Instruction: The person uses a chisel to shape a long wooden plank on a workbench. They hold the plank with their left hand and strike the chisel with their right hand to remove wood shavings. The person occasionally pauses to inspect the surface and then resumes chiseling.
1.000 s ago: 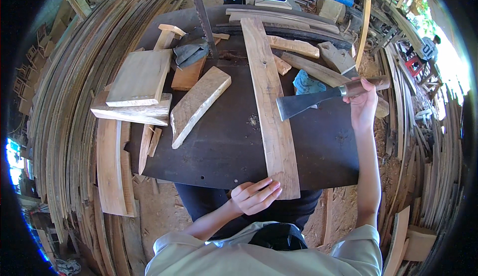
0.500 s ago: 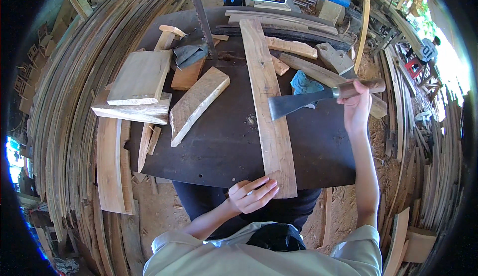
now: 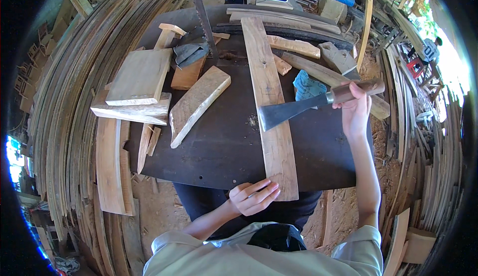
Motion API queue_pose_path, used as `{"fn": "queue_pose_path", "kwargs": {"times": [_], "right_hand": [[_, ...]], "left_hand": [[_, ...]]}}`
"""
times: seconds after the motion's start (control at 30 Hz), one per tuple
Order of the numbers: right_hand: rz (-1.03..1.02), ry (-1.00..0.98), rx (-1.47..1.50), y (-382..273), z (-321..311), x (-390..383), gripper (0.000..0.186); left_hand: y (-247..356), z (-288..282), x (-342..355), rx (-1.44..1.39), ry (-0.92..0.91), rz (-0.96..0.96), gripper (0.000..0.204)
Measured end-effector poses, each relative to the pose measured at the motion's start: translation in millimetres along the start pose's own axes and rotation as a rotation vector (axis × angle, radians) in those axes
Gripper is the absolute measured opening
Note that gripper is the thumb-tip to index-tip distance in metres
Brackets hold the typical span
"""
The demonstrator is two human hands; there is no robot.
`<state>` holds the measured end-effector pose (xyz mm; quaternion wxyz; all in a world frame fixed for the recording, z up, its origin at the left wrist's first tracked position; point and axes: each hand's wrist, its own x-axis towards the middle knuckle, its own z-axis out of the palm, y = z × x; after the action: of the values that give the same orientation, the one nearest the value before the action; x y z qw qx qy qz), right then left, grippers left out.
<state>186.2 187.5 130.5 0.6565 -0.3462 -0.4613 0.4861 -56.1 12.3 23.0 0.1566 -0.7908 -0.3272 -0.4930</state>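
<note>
Head view: left hand (image 3: 253,198) pinching the plank (image 3: 277,149), probably to steady it; right hand (image 3: 356,112) fingers curled round a wide-bladed chisel (image 3: 294,112).

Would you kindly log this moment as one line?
left hand: touching near end of long board | right hand: holding scraper, blade across board | dark table: wood pieces on both sides of board
</note>
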Motion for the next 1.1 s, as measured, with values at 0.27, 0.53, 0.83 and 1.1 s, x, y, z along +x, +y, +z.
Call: {"fn": "queue_pose_path", "kwargs": {"times": [0.27, 0.53, 0.83, 1.1], "right_hand": [[0.011, 0.061, -0.006, 1, -7, 2, 0.029], [-0.009, 0.111, 0.011, -6, -20, 9, 0.028], [0.039, 0.001, -0.062, -9, -1, 0, 0.030], [0.000, 0.155, 0.006, -6, -18, 8, 0.028]], "left_hand": [[-1, 2, -1, 0.002, 0.019, 0.002, 0.021], [-1, 0, 0, -0.003, 0.002, 0.000, 0.021], [0, -1, 3, -0.003, 0.006, -0.006, 0.019], [0, 0, 2, 0.007, 0.017, 0.009, 0.018]]}}
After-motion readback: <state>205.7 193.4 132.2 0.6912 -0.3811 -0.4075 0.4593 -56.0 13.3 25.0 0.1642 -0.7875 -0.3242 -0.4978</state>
